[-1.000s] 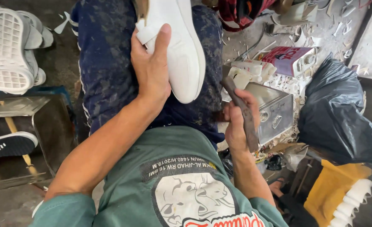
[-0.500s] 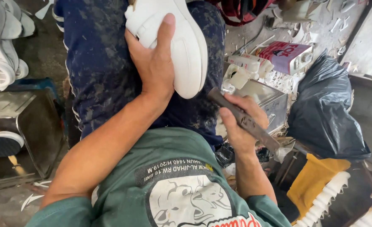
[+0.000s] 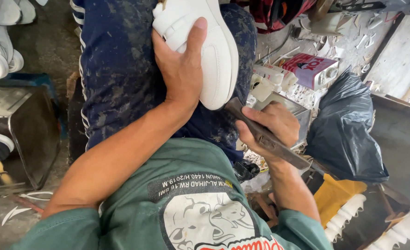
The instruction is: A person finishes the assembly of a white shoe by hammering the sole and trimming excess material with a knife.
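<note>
A white shoe [image 3: 205, 46] lies on the person's lap, pinned there by the left hand [image 3: 179, 69], whose palm and thumb press flat against its side. Just right of the shoe's near end, the right hand [image 3: 267, 127] is clenched around a dark metal tool [image 3: 265, 136]. A black plastic bag [image 3: 348, 125] sits farther right of the shoe.

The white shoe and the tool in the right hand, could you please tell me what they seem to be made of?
White shoe: smooth, matte upper with stitched seams, likely synthetic or real leather. Tool: dark, dull, worn flat bar, probably metal, gripped in the right hand; the left hand presses the shoe.
</note>
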